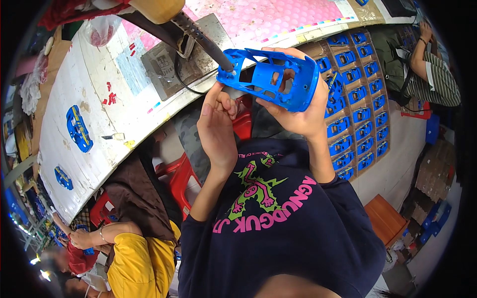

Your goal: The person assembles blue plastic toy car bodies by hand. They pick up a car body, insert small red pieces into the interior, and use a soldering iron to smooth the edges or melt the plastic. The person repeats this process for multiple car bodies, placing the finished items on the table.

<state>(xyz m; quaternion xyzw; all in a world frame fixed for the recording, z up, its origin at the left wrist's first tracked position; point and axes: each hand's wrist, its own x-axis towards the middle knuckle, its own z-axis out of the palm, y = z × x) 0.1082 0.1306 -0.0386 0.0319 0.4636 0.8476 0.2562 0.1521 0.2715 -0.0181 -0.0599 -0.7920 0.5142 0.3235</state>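
Note:
A blue plastic toy car body (298,97) is tilted at the table's edge, its hollow inside and window openings showing. My right hand (310,111) is closed round its right end, fingers behind and thumb along the near side. At the left end, my left hand (217,124) steadies the shell with its index fingertip, the other fingers curled in. The tip of a dark rod-shaped tool (211,44), with holes along its shaft and a tan handle (158,9), meets the inside of the shell's left end.
The white table (99,144) carries a metal plate (159,72), red bits (112,98), a small blade tool (114,136) and blue cars (78,129). Cardboard trays (365,99) of blue cars stand at right. People sit at left (139,258) and far right (432,79).

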